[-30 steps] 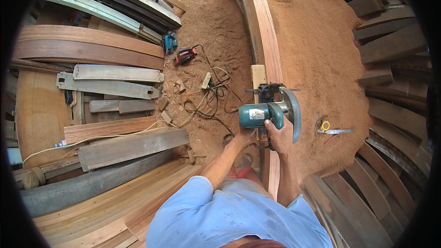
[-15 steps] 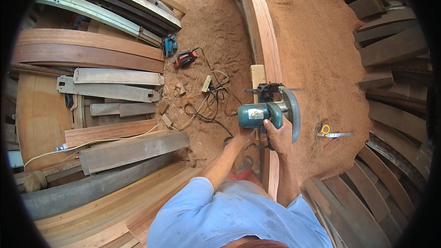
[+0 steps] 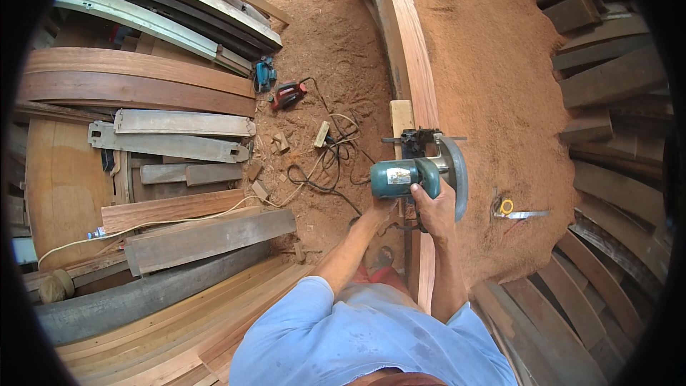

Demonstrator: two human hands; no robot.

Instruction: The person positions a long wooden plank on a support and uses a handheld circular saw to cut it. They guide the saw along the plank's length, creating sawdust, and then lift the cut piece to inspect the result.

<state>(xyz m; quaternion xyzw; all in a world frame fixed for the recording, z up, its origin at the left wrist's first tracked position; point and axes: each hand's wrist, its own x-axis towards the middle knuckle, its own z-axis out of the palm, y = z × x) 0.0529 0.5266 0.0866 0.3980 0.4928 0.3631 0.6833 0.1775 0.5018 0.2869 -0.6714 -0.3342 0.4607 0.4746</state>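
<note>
A green circular saw (image 3: 398,178) with a grey, rounded blade guard (image 3: 454,180) rests on a long, pale reddish timber beam (image 3: 412,50). My right hand (image 3: 434,209) is closed around the saw's rear handle, its thumb lying over the top. My left hand (image 3: 383,209) reaches in beneath the motor housing, close against it. The housing hides its fingers, so I cannot see whether they grip the saw. A short wood block (image 3: 401,116) lies on the beam just ahead of the saw's base.
Tangled cords (image 3: 332,154) lie on sawdust-covered ground left of the beam, near a red power tool (image 3: 288,94) and a teal one (image 3: 264,74). Stacked planks (image 3: 207,236) fill the left side; more timber (image 3: 611,78) lines the right. A yellow tape measure (image 3: 506,206) lies on the sawdust.
The saw and both hands stay in nearly the same place on the beam. A foot below my left forearm shows more clearly now.
</note>
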